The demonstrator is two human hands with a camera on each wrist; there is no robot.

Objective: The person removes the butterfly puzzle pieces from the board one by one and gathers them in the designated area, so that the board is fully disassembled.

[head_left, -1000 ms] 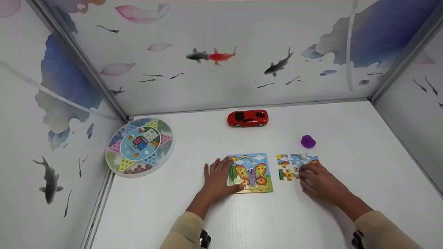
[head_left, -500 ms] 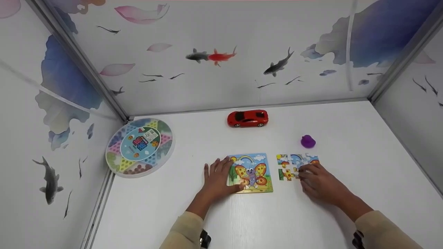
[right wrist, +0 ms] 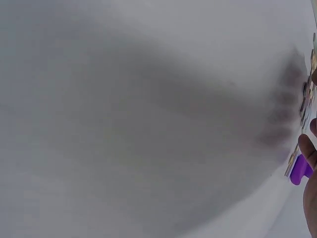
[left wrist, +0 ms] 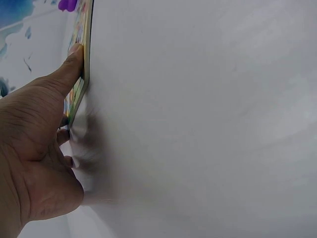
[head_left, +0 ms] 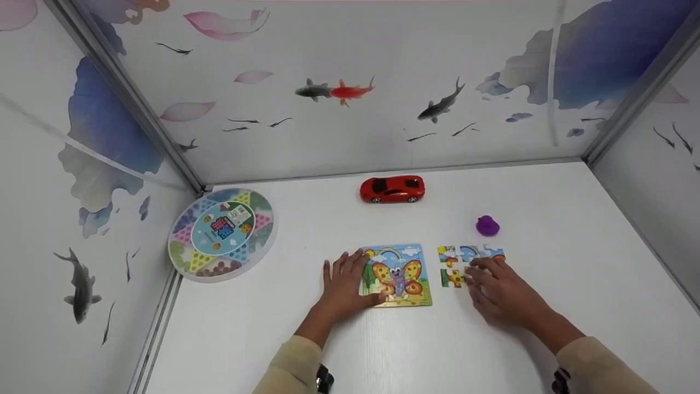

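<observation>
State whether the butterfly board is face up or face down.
Face up: the butterfly board shows its printed picture in the head view, the left hand touching it.

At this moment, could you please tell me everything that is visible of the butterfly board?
The butterfly board is a thin, roughly square panel, perhaps wood or thick card. Its colourful picture shows a butterfly with yellow-orange wings and a purplish body, a rainbow, clouds and greenery. It lies flat on the white table, with puzzle pieces to its right, apart from it. The left hand rests at its left side, thumb on its face, covering part of it.
</observation>
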